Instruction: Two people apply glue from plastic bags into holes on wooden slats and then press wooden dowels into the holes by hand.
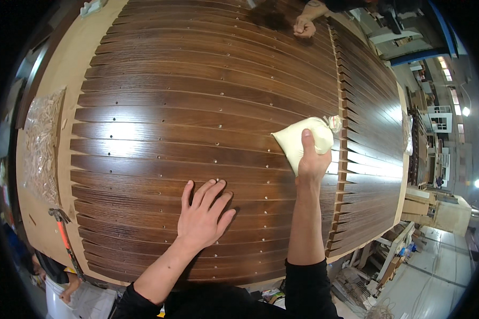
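My right hand (314,159) grips a plastic bag of pale yellow paste (291,142), its thumb lying along the top. The bag's knotted end points right and its narrow corner points left, over the planks. My left hand (202,215) rests with fingers spread on the dark brown wooden planks (159,114), one fingertip beside a hole. Rows of small round holes run across the planks. Several holes near my hands look whitish, while those farther left look dark.
At the left edge lie a clear bag of wooden dowels (41,143) and a hammer with an orange-red handle (64,236). Across the planks is another person's hand (304,26). A second plank panel (372,127) lies beyond a notched gap. Another person's hand (69,290) shows lower left.
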### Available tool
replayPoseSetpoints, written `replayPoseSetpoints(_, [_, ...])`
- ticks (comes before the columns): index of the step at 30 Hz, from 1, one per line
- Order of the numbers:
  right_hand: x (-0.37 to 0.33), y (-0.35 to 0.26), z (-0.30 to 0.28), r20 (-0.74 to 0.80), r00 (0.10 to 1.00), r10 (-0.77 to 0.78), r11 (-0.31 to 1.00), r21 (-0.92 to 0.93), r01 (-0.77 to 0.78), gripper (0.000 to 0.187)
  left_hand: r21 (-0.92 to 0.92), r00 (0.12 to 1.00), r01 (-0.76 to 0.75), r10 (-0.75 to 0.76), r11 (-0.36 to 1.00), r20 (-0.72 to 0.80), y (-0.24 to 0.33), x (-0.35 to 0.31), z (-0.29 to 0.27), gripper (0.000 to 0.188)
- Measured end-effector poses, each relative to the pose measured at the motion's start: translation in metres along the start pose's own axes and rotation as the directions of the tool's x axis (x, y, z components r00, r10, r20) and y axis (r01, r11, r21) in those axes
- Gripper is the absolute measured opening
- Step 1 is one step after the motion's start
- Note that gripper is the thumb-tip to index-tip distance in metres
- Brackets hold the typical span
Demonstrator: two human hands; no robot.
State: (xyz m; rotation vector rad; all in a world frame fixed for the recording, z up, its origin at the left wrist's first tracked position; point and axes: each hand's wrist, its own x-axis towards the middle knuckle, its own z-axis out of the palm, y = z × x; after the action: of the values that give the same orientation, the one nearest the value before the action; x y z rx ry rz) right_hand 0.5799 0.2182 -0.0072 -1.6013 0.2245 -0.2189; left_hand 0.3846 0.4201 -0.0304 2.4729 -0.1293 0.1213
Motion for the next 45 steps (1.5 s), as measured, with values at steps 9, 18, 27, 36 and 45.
replayPoseSetpoints(9, [0.001, 0.008, 0.000, 0.020, 0.999, -0.033, 0.994, -0.100, 0.035, 0.038, 0.000, 1.000, 0.004, -0.004, 1.000, 0.005, 0.000, 0.001, 0.001, 0.036])
replayPoseSetpoints(18, [0.014, -0.013, 0.002, -0.022, 0.996, -0.085, 0.996, 0.022, 0.085, 0.035, 0.012, 1.000, 0.007, -0.008, 1.000, 0.026, 0.001, 0.001, -0.001, 0.038])
replayPoseSetpoints(27, [0.033, 0.002, 0.017, -0.016, 1.000, -0.005, 1.000, 0.031, 0.005, 0.040, 0.017, 1.000, 0.011, -0.011, 1.000, 0.027, 0.001, 0.002, -0.002, 0.038])
replayPoseSetpoints(36, [0.032, 0.008, 0.022, -0.001, 1.000, 0.007, 1.000, -0.013, -0.007, 0.038, 0.010, 1.000, 0.012, -0.013, 1.000, 0.028, 0.001, 0.000, -0.002, 0.039])
replayPoseSetpoints(45, [0.049, -0.004, 0.021, -0.029, 0.998, 0.057, 0.997, 0.051, -0.056, 0.041, 0.015, 0.999, 0.019, -0.020, 1.000, 0.043, -0.001, 0.004, -0.003, 0.041])
